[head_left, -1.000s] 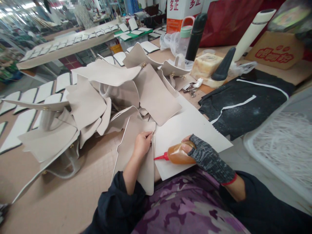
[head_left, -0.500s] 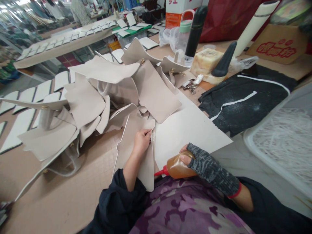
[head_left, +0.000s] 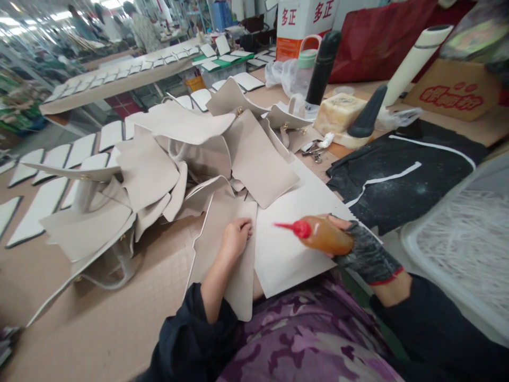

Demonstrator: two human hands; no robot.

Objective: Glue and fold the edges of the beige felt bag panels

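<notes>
Panel work looks midway, my read: the panel lies flat by the surface's near edge, its lower end at the person's apron, and no second piece is visibly joined along its right edge. Can't tell whether that edge already carries any of the bottle's amber liquid; too blurred. Pile of beige pieces with handles and brass fittings sits toward the surface's far edge, several visibly loose or splayed, so plenty appears left there; can't tell which are finished. Left hand is bare, fingers curled on the panel near its upper right corner, thumb against fingertips; can't tell if anything is pinched. Right hand, in a fingerless glove, wraps the bottle's body, grip closed round it, red nozzle pointing left above the white sheet, apart from the panel. Sheet lies just right of the panel, its right corner toward the bin; black cloth with white strips is beyond that corner. Versus half a second earlier: bottle was lower, nozzle tip at the panel's right edge near its lower end; now it's up and clear, over the sheet. Left fingers were pinching the panel's right edge, a shiny line beside them; now they're in from it and the line doesn't show. Pile looks unchanged.
</notes>
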